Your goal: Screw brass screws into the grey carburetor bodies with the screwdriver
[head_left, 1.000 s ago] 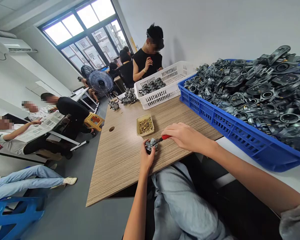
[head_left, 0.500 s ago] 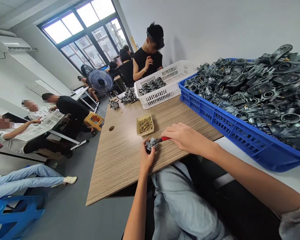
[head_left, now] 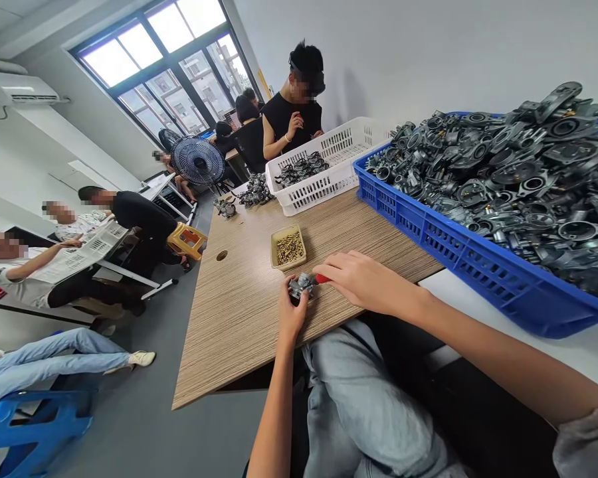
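Note:
My left hand (head_left: 292, 312) is closed around a small grey metal carburetor part (head_left: 301, 284), held just over the table's near side. In my right hand (head_left: 351, 277) is a screwdriver with a red handle (head_left: 322, 278), pointing left at the carburetor part. Its tip is hidden against the part, so I cannot tell what it touches. Just beyond my left hand stands a small cream tray (head_left: 274, 260) of brass-coloured screws or jets (head_left: 290, 249), too small to tell which.
On the right a blue basket (head_left: 428, 236) is heaped with grey metal parts. A white basket (head_left: 309, 202) with dark parts stands behind, beside a pile of parts (head_left: 256, 191) on the wooden table (head_left: 229, 318). A co-worker (head_left: 294, 99) sits at the far end.
My right hand has moved slightly left, bringing the screwdriver's red handle closer to the metal part; less of the shaft shows. My left hand keeps its grip.

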